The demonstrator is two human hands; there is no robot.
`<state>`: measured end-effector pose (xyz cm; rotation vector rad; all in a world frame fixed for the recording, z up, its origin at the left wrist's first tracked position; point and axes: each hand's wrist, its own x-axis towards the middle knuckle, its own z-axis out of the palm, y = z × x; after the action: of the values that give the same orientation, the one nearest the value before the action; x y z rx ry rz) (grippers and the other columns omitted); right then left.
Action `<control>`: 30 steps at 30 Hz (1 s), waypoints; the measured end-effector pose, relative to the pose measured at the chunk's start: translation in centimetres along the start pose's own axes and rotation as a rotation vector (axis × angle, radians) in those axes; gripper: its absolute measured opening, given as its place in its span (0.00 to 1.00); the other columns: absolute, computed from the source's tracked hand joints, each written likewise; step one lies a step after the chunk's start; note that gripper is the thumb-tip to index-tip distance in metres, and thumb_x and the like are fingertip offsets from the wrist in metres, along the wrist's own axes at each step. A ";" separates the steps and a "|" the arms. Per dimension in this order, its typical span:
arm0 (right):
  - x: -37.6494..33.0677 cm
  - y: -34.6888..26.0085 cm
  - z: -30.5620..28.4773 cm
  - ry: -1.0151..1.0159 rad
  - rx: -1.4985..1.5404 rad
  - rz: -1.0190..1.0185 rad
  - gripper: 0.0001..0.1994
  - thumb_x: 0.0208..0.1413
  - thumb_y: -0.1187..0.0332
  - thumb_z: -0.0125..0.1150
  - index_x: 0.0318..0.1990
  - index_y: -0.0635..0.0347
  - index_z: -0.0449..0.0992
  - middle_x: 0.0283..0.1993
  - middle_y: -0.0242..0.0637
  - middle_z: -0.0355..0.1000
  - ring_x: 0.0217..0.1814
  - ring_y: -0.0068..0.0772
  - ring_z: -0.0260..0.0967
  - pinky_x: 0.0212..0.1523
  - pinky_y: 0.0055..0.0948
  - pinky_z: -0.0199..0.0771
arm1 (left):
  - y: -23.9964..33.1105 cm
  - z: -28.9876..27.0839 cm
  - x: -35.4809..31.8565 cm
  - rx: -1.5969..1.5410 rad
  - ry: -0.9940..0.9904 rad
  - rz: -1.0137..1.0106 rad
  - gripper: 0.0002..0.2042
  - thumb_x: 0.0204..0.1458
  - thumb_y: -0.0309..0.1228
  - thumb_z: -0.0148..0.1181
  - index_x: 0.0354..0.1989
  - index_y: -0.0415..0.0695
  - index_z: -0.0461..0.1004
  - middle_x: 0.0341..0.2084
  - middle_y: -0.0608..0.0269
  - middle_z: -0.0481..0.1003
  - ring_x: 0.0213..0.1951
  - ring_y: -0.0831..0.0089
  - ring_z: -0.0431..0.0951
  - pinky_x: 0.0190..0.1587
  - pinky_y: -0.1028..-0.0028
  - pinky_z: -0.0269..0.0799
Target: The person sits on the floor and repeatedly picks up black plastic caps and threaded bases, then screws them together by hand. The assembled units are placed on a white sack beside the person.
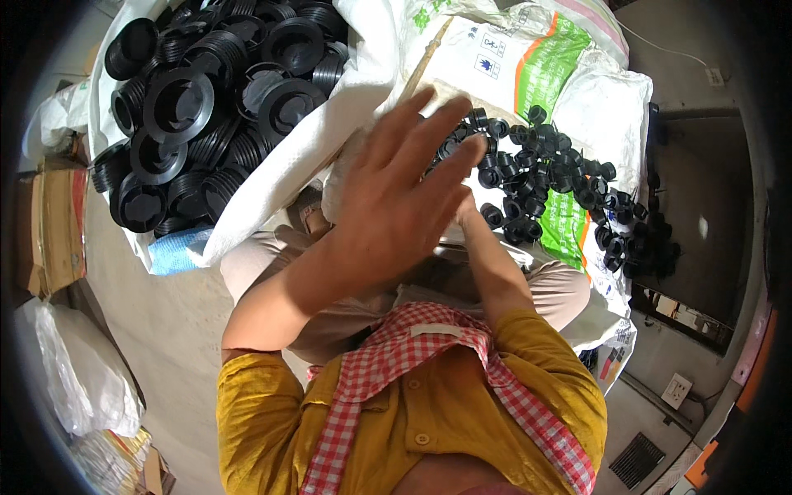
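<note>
fingers apart and slightly bent on the left hand (396,194), blurred, nothing seen in it; palm side hidden. right hand (464,204) mostly covered by the left in this view, only a bit near the wrist shows, so can't tell if it's loose or clamped on anything.

key relation: small caps (536,148), black, lie to the right of the left hand. left fingertips overlap the near end of the pile in view; touching or not, can't tell. right hand looks the nearer of the two, judging by its forearm. pile's long axis runs from by the fingertips off toward the lower right; single caps too jumbled to give one axis.

surface: caps sit on a printed sack (565,235), white with green and orange, creased, sunlit. on the other side, left of the hands, an open white sack (247,219) is full of big lids (179,105), black, many nested in stacks.

room: person seated, knees bent, checked apron (363,371). bare floor (148,330) at left with cardboard box (62,231) and plastic bag (78,371); wall socket (676,389) at lower right.
</note>
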<state>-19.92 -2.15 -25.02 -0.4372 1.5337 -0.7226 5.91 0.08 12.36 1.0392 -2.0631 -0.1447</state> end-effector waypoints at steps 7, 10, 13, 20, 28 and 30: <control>-14.0 -6.5 1.7 -0.107 0.210 0.073 0.11 0.53 0.62 0.63 0.26 0.55 0.69 0.19 0.25 0.61 0.16 0.16 0.53 0.14 0.17 0.50 | -3.5 9.9 -4.6 -0.702 -0.384 -0.831 0.23 0.54 0.41 0.58 0.53 0.39 0.67 0.48 0.51 0.72 0.48 0.64 0.71 0.45 0.66 0.69; -18.0 -6.8 2.3 -0.193 0.236 -0.180 0.11 0.55 0.64 0.62 0.25 0.55 0.67 0.19 0.25 0.61 0.16 0.16 0.54 0.16 0.17 0.52 | -3.0 11.0 -4.0 -0.921 -0.624 -1.239 0.32 0.56 0.59 0.44 0.53 0.39 0.67 0.46 0.51 0.72 0.49 0.63 0.70 0.42 0.63 0.72; -20.2 -7.2 3.1 -0.164 0.107 -0.375 0.09 0.52 0.66 0.65 0.27 0.57 0.72 0.19 0.23 0.64 0.20 0.14 0.57 0.23 0.18 0.57 | -3.5 11.2 -4.9 -1.567 -0.900 -1.365 0.35 0.53 0.63 0.44 0.51 0.39 0.64 0.48 0.48 0.68 0.45 0.61 0.74 0.36 0.62 0.78; -22.8 -5.8 -0.8 -0.007 -0.482 -0.472 0.15 0.57 0.62 0.59 0.47 0.61 0.77 0.28 0.32 0.74 0.30 0.17 0.65 0.34 0.23 0.68 | -2.6 11.2 -4.3 -1.232 -0.513 -1.113 0.22 0.43 0.23 0.55 0.50 0.40 0.64 0.39 0.53 0.70 0.33 0.65 0.77 0.26 0.70 0.79; -26.5 -11.9 -1.3 0.054 -0.935 -1.133 0.20 0.44 0.75 0.68 0.48 0.58 0.76 0.43 0.44 0.73 0.40 0.40 0.74 0.38 0.28 0.75 | -2.3 11.0 -5.5 -0.866 -0.898 -0.814 0.18 0.41 0.21 0.51 0.44 0.38 0.75 0.33 0.52 0.77 0.33 0.69 0.78 0.31 0.73 0.75; -27.0 -12.7 -1.0 -0.197 -0.956 -1.056 0.12 0.40 0.73 0.70 0.36 0.56 0.80 0.39 0.37 0.74 0.35 0.39 0.75 0.35 0.30 0.77 | -2.5 11.5 -5.9 -0.914 -0.942 -0.687 0.19 0.42 0.25 0.54 0.46 0.36 0.73 0.32 0.54 0.77 0.36 0.67 0.77 0.40 0.73 0.72</control>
<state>-19.96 6.76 3.47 -2.0612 1.3081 -0.6263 1.37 -0.07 0.01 1.0854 -1.8399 -2.0233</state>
